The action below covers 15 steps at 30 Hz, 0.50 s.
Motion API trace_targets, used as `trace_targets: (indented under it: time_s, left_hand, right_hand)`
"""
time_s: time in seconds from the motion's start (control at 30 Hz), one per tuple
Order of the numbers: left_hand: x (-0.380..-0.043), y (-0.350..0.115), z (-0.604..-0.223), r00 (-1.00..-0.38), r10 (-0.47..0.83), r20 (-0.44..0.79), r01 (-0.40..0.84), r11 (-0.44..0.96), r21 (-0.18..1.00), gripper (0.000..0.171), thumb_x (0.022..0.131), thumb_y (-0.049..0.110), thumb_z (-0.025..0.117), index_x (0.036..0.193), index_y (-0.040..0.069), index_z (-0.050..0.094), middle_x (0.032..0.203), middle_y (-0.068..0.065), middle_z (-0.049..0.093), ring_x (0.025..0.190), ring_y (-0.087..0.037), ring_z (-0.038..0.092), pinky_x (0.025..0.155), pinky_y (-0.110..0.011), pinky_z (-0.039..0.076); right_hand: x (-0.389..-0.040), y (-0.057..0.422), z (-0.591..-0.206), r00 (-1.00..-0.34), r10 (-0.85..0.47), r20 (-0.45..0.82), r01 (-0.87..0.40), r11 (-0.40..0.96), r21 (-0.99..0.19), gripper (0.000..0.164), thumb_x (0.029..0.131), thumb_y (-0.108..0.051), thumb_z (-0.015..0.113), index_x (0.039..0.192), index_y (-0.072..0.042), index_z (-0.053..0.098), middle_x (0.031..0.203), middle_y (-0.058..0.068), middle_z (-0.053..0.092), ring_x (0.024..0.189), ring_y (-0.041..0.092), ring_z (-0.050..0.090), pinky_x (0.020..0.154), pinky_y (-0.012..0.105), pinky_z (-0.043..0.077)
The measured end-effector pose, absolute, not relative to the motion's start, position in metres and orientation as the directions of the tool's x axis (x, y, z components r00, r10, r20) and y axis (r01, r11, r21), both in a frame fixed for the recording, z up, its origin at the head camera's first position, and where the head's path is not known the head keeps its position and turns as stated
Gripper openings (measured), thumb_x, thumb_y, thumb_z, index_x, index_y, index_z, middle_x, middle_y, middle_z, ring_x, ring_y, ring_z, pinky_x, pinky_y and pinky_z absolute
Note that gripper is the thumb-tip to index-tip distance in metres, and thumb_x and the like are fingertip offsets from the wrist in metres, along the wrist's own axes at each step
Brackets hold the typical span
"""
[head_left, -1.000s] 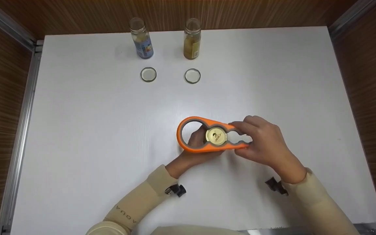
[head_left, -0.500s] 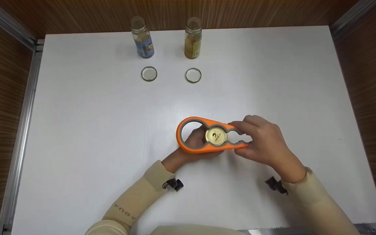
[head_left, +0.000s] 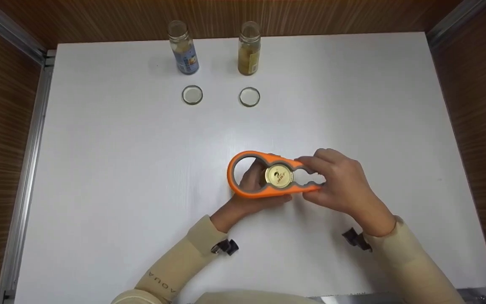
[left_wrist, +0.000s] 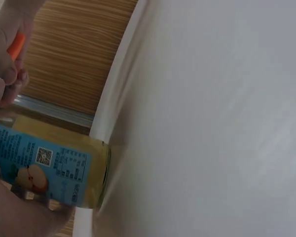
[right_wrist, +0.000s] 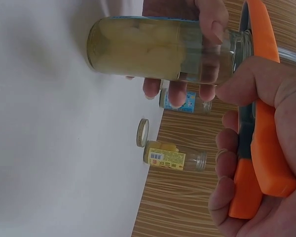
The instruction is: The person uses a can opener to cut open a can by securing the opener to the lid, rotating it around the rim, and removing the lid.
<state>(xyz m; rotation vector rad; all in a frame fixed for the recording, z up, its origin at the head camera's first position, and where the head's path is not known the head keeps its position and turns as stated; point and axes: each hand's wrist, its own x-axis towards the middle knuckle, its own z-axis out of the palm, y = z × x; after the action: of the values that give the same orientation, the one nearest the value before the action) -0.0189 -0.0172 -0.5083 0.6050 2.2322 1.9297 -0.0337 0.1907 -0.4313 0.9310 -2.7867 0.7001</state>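
My left hand [head_left: 247,203] grips a glass jar [right_wrist: 138,47] around its side. Pale fruit pieces in liquid fill most of it, and the left wrist view shows its blue label [left_wrist: 44,168] with a fruit picture. Seen from above, the jar's gold lid [head_left: 279,176] sits in the middle opening of an orange and grey jar opener [head_left: 264,193]. With curled fingers my right hand [head_left: 342,181] squeezes the opener's two handles together at the right. In the head view the opener and my left hand hide the jar's body.
At the back of the white table [head_left: 120,147] stand two lidless jars, one with a blue label [head_left: 186,61], one with a yellow label [head_left: 248,61]. Two lids lie in front of them, a left lid [head_left: 192,95] and a right lid [head_left: 249,96]. Wood-grain panels [head_left: 475,84] border the table.
My left wrist shifts slightly back and forth, and a left fingertip now shows past the opener's far edge. The opener and my right hand stay nearly still.
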Motion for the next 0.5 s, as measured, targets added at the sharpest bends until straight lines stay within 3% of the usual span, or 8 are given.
trace_targets:
  time_s: [0.1, 0.27, 0.43, 0.47, 0.5]
  left_hand:
    - [-0.01, -0.015, -0.495, -0.939, 0.345, 0.012, -0.001, -0.037, 0.999, 0.059, 0.075, 0.014, 0.081, 0.125, 0.019, 0.05, 0.114, 0.008, 0.06, 0.102, -0.009, 0.055, 0.089, -0.027, 0.046]
    - [-0.008, -0.01, -0.487, -0.952, 0.303, -0.039, -0.035, 0.018, 0.999, 0.051, 0.079, 0.019, 0.079, 0.122, 0.018, 0.054, 0.11, 0.01, 0.062, 0.098, -0.008, 0.056, 0.085, -0.026, 0.047]
    - [-0.014, -0.011, -0.491, -0.918, 0.396, 0.035, 0.162, 0.293, 0.942, 0.04, 0.086, 0.02, 0.072, 0.122, 0.014, 0.058, 0.105, 0.011, 0.061, 0.094, -0.001, 0.053, 0.084, -0.016, 0.042]
    - [-0.016, -0.012, -0.488, -0.88, 0.474, 0.034, 0.269, 0.436, 0.859, 0.033, 0.09, 0.019, 0.066, 0.121, 0.012, 0.058, 0.103, 0.009, 0.061, 0.093, -0.002, 0.053, 0.084, -0.016, 0.041]
    - [-0.018, -0.013, -0.489, -0.827, 0.561, 0.033, 0.42, 0.578, 0.7, 0.029, 0.094, 0.015, 0.059, 0.122, 0.009, 0.058, 0.102, 0.008, 0.061, 0.094, -0.002, 0.053, 0.085, -0.015, 0.04]
  right_hand:
    - [-0.034, 0.191, -0.431, -0.802, -0.537, 0.262, -0.597, 0.702, -0.389, 0.045, 0.058, -0.014, 0.065, 0.101, -0.024, 0.071, 0.073, -0.013, 0.048, 0.066, 0.005, 0.041, 0.048, 0.024, 0.035]
    - [-0.034, 0.19, -0.431, -0.805, -0.534, 0.26, -0.593, 0.698, -0.401, 0.044, 0.058, -0.014, 0.067, 0.102, -0.024, 0.072, 0.073, -0.013, 0.049, 0.067, 0.005, 0.043, 0.048, 0.025, 0.036]
    - [-0.034, 0.19, -0.431, -0.804, -0.535, 0.258, -0.593, 0.697, -0.403, 0.045, 0.058, -0.014, 0.067, 0.102, -0.024, 0.071, 0.074, -0.013, 0.049, 0.067, 0.005, 0.043, 0.048, 0.026, 0.035]
    - [-0.034, 0.19, -0.431, -0.804, -0.535, 0.259, -0.594, 0.698, -0.4, 0.046, 0.057, -0.014, 0.066, 0.101, -0.024, 0.071, 0.073, -0.013, 0.049, 0.067, 0.005, 0.042, 0.048, 0.025, 0.035]
    - [-0.035, 0.19, -0.431, -0.804, -0.535, 0.259, -0.594, 0.7, -0.396, 0.046, 0.057, -0.014, 0.066, 0.101, -0.025, 0.071, 0.073, -0.013, 0.049, 0.067, 0.005, 0.042, 0.048, 0.025, 0.035]
